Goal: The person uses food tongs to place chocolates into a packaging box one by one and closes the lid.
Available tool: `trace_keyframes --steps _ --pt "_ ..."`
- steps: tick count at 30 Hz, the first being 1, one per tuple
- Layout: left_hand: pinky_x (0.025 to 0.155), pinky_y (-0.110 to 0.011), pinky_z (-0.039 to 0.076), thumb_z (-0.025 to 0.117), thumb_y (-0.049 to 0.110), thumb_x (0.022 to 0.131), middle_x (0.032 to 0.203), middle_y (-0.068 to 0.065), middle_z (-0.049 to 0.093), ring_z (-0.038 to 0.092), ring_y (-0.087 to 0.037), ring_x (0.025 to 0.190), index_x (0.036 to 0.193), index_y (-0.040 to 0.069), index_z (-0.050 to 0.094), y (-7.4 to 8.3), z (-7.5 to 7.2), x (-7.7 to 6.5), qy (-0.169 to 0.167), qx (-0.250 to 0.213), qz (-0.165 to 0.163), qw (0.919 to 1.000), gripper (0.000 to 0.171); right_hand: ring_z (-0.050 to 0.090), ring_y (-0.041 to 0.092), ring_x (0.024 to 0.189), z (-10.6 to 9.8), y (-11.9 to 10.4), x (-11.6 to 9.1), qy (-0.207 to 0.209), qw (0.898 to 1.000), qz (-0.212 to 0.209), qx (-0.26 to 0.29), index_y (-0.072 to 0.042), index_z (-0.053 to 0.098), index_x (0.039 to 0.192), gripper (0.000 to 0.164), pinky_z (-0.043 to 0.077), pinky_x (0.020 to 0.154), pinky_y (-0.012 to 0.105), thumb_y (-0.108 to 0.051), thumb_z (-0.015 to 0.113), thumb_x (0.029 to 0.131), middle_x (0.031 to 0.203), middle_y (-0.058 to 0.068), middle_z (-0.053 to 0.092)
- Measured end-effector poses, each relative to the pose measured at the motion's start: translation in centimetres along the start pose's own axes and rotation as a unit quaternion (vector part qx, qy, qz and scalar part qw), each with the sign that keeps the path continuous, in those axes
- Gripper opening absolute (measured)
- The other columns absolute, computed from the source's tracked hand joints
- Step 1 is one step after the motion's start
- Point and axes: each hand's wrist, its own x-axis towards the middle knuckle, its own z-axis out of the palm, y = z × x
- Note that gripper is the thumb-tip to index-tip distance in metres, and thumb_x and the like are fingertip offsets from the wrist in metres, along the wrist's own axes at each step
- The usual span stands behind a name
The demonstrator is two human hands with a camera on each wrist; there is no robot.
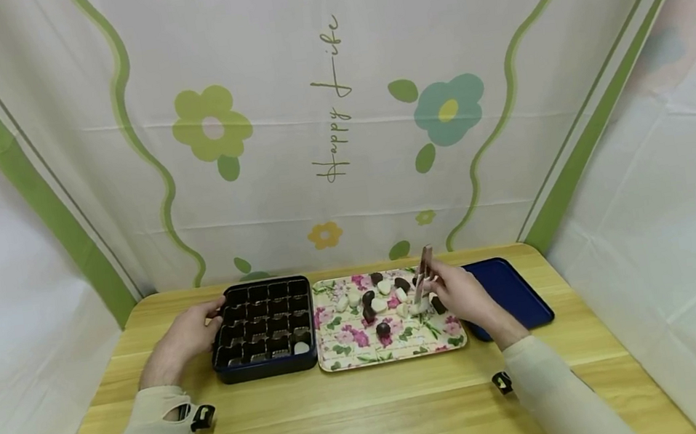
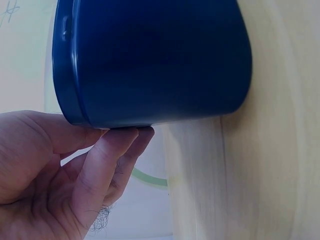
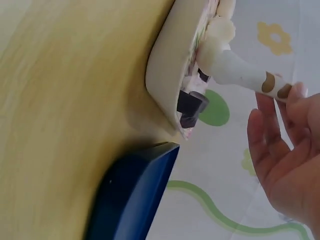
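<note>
At the left, my left hand (image 1: pixel 193 331) rests its fingertips against the side of a dark blue box (image 1: pixel 268 371). In the left wrist view, thumb and fingers touch the outer wall of this box (image 2: pixel 160 65). Its dark insert has many compartments; a white chocolate (image 1: pixel 301 348) lies in the front right one. My right hand (image 1: pixel 460 292) pinches small tongs (image 1: pixel 422 274) over a floral tray (image 1: pixel 356 357). The tips of the tongs (image 3: pixel 245 72) are down at a white chocolate (image 3: pixel 212 52); whether they grip it I cannot tell.
Several dark chocolates (image 1: pixel 383 329) and white ones (image 1: pixel 379 305) lie scattered on the tray. A blue lid (image 1: pixel 510 294) lies to its right, partly behind my right hand. A printed curtain (image 1: pixel 290 180) rises behind the wooden table (image 1: pixel 374 419).
</note>
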Motion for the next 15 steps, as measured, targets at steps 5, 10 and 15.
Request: trace_keyframes --steps 5,10,15 --pt "0.052 -0.030 0.048 0.047 0.010 0.111 0.143 -0.041 0.054 0.057 -0.016 0.056 0.162 -0.002 0.036 0.03 0.02 -0.09 0.001 -0.003 0.001 1.0000 0.053 0.064 0.029 0.069 0.09 0.68 0.36 -0.004 0.990 0.089 0.111 -0.009 0.058 0.134 0.028 0.051 0.055 0.035 -0.026 0.055 0.111 0.103 0.020 0.071" --pt "0.053 -0.030 0.049 0.045 0.011 0.111 0.146 -0.041 0.053 0.060 -0.019 0.057 0.163 -0.001 0.034 -0.08 0.01 0.11 -0.004 -0.009 -0.005 0.9999 0.054 0.070 0.041 0.098 0.08 0.72 0.45 -0.025 0.958 0.185 0.219 -0.002 0.054 0.136 0.034 0.063 0.074 0.046 -0.025 0.053 0.112 0.105 0.018 0.070" --pt "0.053 -0.030 0.049 0.046 0.010 0.111 0.146 -0.041 0.053 0.058 -0.016 0.056 0.162 -0.002 0.035 0.06 0.01 -0.06 -0.002 -0.005 -0.004 1.0000 0.054 0.073 0.037 0.105 0.35 1.02 0.65 -0.018 0.943 0.223 0.247 0.002 0.053 0.139 0.039 0.065 0.079 0.044 -0.027 0.052 0.113 0.106 0.019 0.071"
